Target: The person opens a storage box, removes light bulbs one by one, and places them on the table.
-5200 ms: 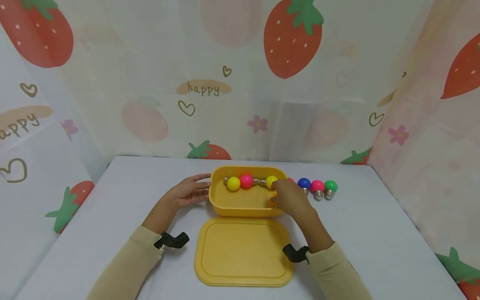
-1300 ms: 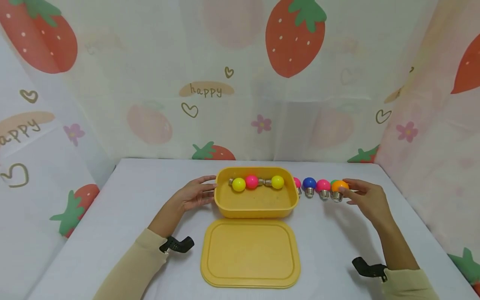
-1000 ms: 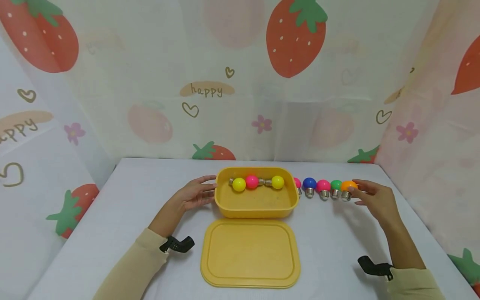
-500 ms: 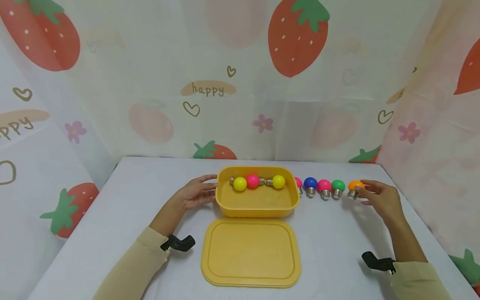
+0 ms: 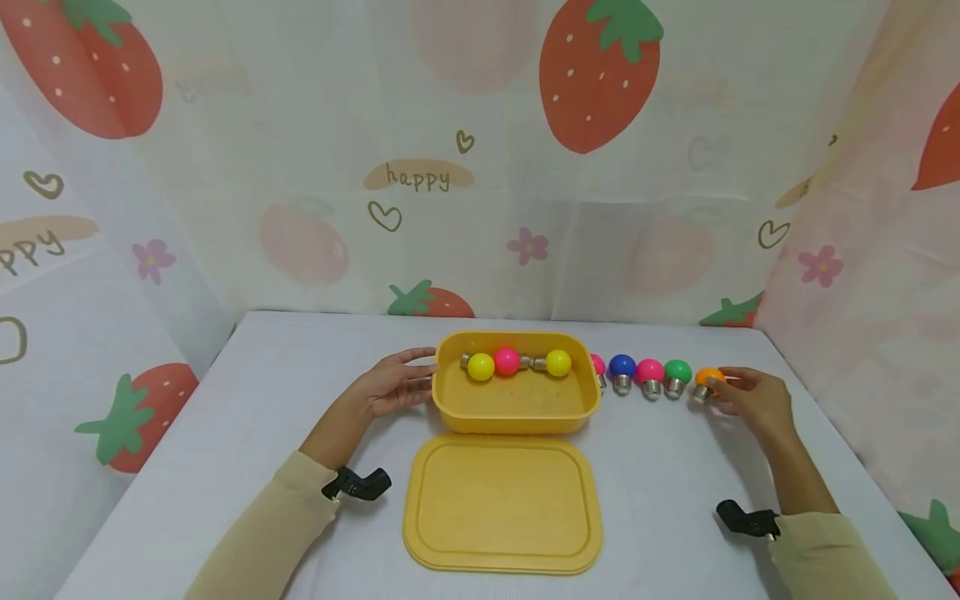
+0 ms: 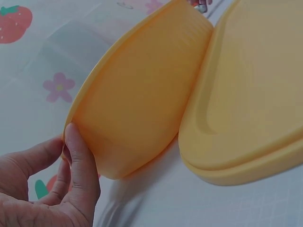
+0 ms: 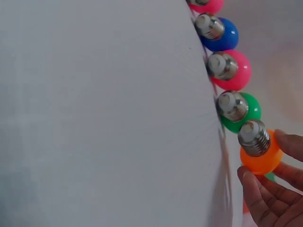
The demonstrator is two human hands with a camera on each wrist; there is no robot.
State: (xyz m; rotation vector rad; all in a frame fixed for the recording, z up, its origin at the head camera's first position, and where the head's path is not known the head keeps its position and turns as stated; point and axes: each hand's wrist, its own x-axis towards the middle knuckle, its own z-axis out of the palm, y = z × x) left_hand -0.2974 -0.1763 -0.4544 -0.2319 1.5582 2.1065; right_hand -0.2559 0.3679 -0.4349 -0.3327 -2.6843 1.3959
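My right hand [image 5: 759, 405] pinches an orange light bulb [image 5: 708, 377] between thumb and fingers at the right end of a row of bulbs. Its metal base points down and toward me, tilted left. To its left stand a green bulb [image 5: 677, 372], a pink bulb [image 5: 649, 372] and a blue bulb [image 5: 622, 367]. Another pink bulb [image 5: 597, 364] is partly hidden by the yellow box [image 5: 517, 423]. My left hand [image 5: 386, 387] touches the box's left end with spread, fairly straight fingers. Inside lie a pink bulb [image 5: 507, 361] and two yellow bulbs [image 5: 481, 367].
A flat yellow lid [image 5: 502, 504] lies on the white table [image 5: 667, 500] in front of the box. Behind the table hangs a strawberry-print cloth [image 5: 480, 233]. Each wrist wears a black camera mount.
My right hand has taken the orange bulb from the box to the row's right end. In the last half second it lowers slightly and tilts. My left hand stays at the box.
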